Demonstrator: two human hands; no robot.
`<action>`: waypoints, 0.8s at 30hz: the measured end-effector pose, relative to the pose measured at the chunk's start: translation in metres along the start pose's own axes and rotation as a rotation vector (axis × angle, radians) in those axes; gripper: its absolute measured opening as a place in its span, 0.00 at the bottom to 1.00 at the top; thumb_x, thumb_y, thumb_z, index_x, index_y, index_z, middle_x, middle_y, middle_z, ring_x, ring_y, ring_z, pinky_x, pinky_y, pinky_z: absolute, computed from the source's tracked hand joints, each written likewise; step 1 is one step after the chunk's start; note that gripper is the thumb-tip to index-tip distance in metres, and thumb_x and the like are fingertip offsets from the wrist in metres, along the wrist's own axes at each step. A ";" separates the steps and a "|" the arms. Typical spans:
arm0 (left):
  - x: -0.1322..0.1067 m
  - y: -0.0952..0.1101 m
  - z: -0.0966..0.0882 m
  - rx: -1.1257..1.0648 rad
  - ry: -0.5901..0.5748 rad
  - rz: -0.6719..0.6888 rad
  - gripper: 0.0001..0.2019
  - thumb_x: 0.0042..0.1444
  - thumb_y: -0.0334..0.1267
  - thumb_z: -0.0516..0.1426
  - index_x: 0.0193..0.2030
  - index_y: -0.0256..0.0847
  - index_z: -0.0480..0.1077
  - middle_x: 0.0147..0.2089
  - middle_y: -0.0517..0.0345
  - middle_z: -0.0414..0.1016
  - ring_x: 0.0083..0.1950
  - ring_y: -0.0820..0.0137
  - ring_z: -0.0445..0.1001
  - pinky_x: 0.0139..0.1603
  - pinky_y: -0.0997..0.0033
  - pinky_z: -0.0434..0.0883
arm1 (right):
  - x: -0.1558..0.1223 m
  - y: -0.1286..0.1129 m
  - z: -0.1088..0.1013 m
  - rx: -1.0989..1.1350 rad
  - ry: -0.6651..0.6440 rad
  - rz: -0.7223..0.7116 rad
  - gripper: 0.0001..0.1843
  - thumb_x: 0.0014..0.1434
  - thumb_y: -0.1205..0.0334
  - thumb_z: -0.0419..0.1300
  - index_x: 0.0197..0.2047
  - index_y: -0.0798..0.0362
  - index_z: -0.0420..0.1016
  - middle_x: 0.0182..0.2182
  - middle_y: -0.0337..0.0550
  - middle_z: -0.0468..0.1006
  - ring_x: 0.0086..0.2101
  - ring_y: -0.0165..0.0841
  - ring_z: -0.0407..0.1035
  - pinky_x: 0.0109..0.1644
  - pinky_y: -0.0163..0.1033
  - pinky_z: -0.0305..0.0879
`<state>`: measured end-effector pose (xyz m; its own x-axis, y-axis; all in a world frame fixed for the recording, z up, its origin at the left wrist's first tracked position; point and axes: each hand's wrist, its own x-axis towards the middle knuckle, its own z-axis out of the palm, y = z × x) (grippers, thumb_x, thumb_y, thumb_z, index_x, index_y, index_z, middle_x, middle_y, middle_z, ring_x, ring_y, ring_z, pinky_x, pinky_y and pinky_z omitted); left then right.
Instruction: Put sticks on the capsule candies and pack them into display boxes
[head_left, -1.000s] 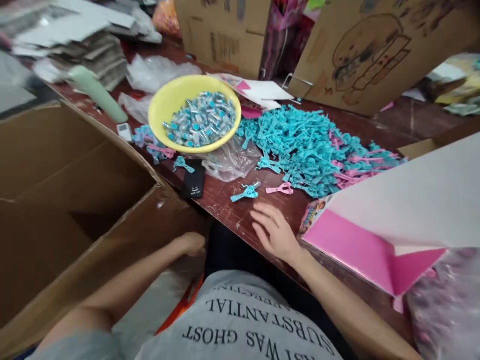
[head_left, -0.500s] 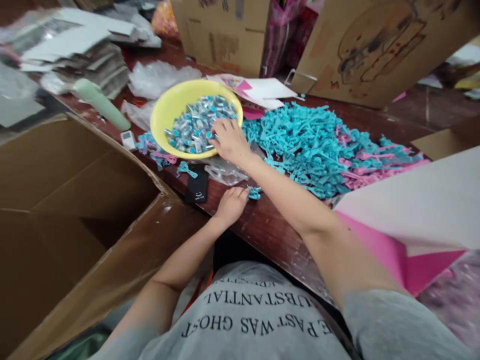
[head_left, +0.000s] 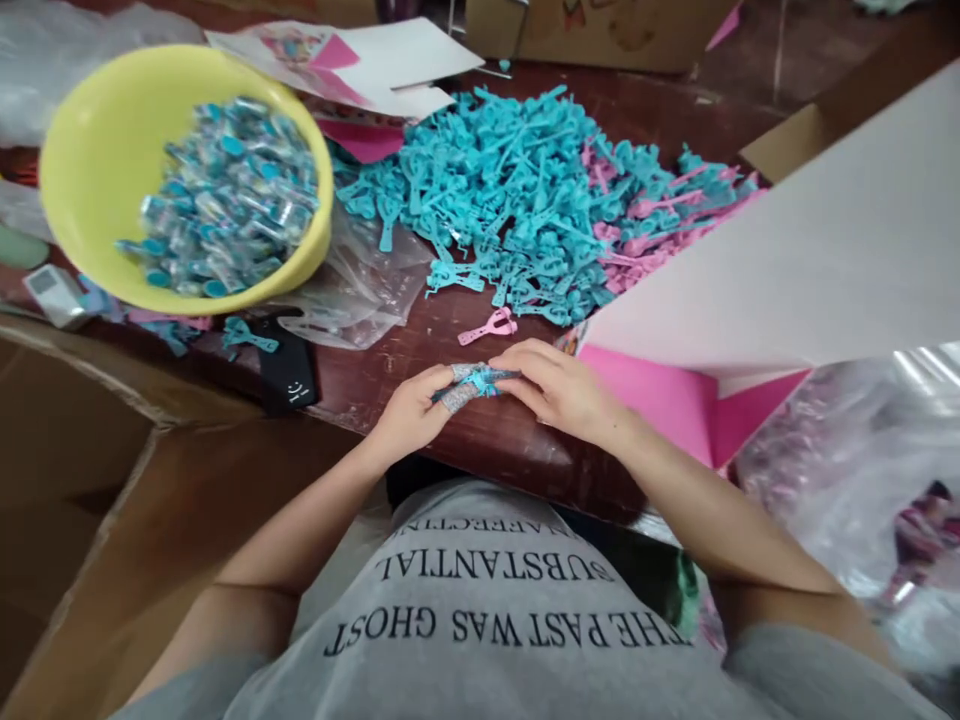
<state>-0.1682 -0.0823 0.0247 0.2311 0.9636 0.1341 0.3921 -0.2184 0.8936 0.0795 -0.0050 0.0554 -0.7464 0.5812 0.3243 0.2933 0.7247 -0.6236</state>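
Both hands meet over the table's near edge. My left hand [head_left: 416, 410] is closed on a small blue plastic piece [head_left: 481, 379]; its fingertips are wrapped in silvery tape. My right hand [head_left: 559, 388] pinches the same piece from the other side. Fingers cover much of it, so its exact kind is hidden. Just beyond them lies a pink forked plastic piece [head_left: 489, 326]. Farther back spreads a heap of blue plastic pieces [head_left: 510, 190], with pink ones [head_left: 660, 235] at its right. At the left, a yellow bowl [head_left: 67, 180] holds many small clear tubes with blue caps [head_left: 232, 200].
A black phone-like slab [head_left: 286, 375] and a clear plastic bag [head_left: 367, 290] lie beside the bowl. White printed card [head_left: 420, 55] sits behind. A white and pink box flap [head_left: 795, 240] rises at right; an open cardboard box [head_left: 75, 400] stands at left.
My right hand has left the bowl and come to my left hand at the blue piece. A pink piece now lies before the heap. The view has shifted right and closer.
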 end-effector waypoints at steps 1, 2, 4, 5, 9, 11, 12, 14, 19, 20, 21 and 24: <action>0.004 0.004 0.003 -0.018 -0.019 -0.005 0.10 0.72 0.39 0.59 0.53 0.43 0.81 0.51 0.53 0.86 0.49 0.67 0.83 0.51 0.67 0.80 | -0.003 -0.001 -0.007 -0.021 -0.029 -0.009 0.13 0.78 0.58 0.55 0.59 0.51 0.76 0.50 0.48 0.81 0.49 0.36 0.78 0.53 0.44 0.80; 0.008 0.007 0.005 -0.031 -0.044 -0.011 0.10 0.72 0.38 0.58 0.51 0.43 0.82 0.49 0.54 0.86 0.47 0.68 0.84 0.49 0.69 0.80 | -0.006 -0.003 -0.015 -0.043 -0.056 -0.017 0.14 0.78 0.59 0.54 0.59 0.51 0.77 0.51 0.48 0.81 0.48 0.35 0.79 0.52 0.43 0.80; 0.013 0.015 0.009 -0.041 -0.087 -0.018 0.10 0.72 0.38 0.58 0.48 0.43 0.83 0.46 0.56 0.87 0.46 0.68 0.84 0.48 0.70 0.80 | -0.014 -0.005 -0.026 -0.078 -0.084 -0.033 0.16 0.79 0.59 0.52 0.59 0.53 0.78 0.51 0.49 0.82 0.47 0.35 0.79 0.50 0.42 0.80; 0.014 0.020 0.011 -0.029 -0.096 -0.015 0.10 0.72 0.38 0.58 0.48 0.43 0.83 0.44 0.56 0.87 0.45 0.68 0.84 0.48 0.70 0.79 | -0.020 -0.006 -0.029 -0.093 -0.085 -0.046 0.16 0.79 0.60 0.52 0.59 0.53 0.78 0.51 0.49 0.82 0.46 0.35 0.79 0.49 0.41 0.80; 0.019 0.038 0.024 0.095 -0.090 0.030 0.11 0.72 0.38 0.59 0.39 0.42 0.82 0.34 0.59 0.83 0.35 0.71 0.80 0.38 0.73 0.74 | -0.050 -0.009 -0.026 -0.149 -0.036 -0.038 0.17 0.78 0.62 0.52 0.61 0.51 0.77 0.53 0.49 0.82 0.47 0.36 0.79 0.51 0.42 0.80; 0.022 0.045 0.034 0.108 -0.070 0.054 0.12 0.72 0.37 0.59 0.36 0.41 0.80 0.31 0.60 0.80 0.32 0.72 0.77 0.34 0.74 0.72 | -0.063 -0.011 -0.023 -0.126 0.042 0.034 0.15 0.78 0.61 0.54 0.61 0.52 0.77 0.52 0.49 0.82 0.47 0.36 0.78 0.52 0.43 0.80; 0.023 0.047 0.039 0.103 -0.063 0.070 0.12 0.72 0.36 0.59 0.36 0.40 0.80 0.31 0.60 0.79 0.32 0.72 0.77 0.34 0.74 0.71 | -0.068 -0.012 -0.023 -0.100 0.077 0.078 0.15 0.77 0.60 0.56 0.61 0.53 0.76 0.51 0.50 0.82 0.47 0.36 0.78 0.53 0.42 0.80; 0.026 0.050 0.049 0.105 -0.073 0.113 0.12 0.72 0.36 0.59 0.37 0.40 0.81 0.32 0.59 0.80 0.32 0.72 0.76 0.34 0.74 0.71 | -0.076 -0.014 -0.027 -0.028 0.109 0.155 0.13 0.77 0.58 0.58 0.58 0.54 0.77 0.48 0.48 0.82 0.45 0.34 0.78 0.51 0.41 0.79; 0.033 0.054 0.065 0.171 -0.113 0.327 0.10 0.72 0.35 0.57 0.50 0.43 0.82 0.43 0.55 0.86 0.41 0.69 0.83 0.43 0.69 0.78 | -0.093 -0.022 -0.045 0.255 0.094 0.337 0.14 0.77 0.51 0.59 0.50 0.53 0.79 0.35 0.38 0.83 0.32 0.27 0.75 0.38 0.33 0.72; 0.034 0.055 0.066 0.211 -0.114 0.353 0.11 0.72 0.35 0.57 0.52 0.44 0.82 0.45 0.54 0.87 0.44 0.67 0.84 0.46 0.67 0.79 | -0.096 -0.024 -0.046 0.275 0.113 0.381 0.15 0.77 0.50 0.58 0.49 0.52 0.79 0.35 0.38 0.84 0.33 0.27 0.75 0.38 0.33 0.72; 0.035 0.055 0.066 0.251 -0.136 0.350 0.12 0.72 0.34 0.57 0.53 0.44 0.82 0.47 0.54 0.87 0.45 0.67 0.85 0.47 0.66 0.79 | -0.100 -0.026 -0.046 0.266 0.137 0.413 0.16 0.77 0.50 0.58 0.49 0.52 0.79 0.37 0.39 0.84 0.34 0.28 0.76 0.40 0.34 0.72; 0.040 0.057 0.063 0.261 -0.326 0.224 0.11 0.71 0.35 0.58 0.53 0.45 0.82 0.47 0.55 0.87 0.45 0.67 0.84 0.47 0.67 0.80 | -0.112 -0.033 -0.038 0.146 0.166 0.431 0.14 0.77 0.52 0.59 0.52 0.52 0.79 0.43 0.43 0.86 0.40 0.31 0.79 0.46 0.38 0.74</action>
<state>-0.0803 -0.0654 0.0537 0.5870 0.7987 0.1325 0.5018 -0.4873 0.7146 0.1763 -0.0794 0.0665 -0.4665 0.8770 0.1155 0.4594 0.3518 -0.8156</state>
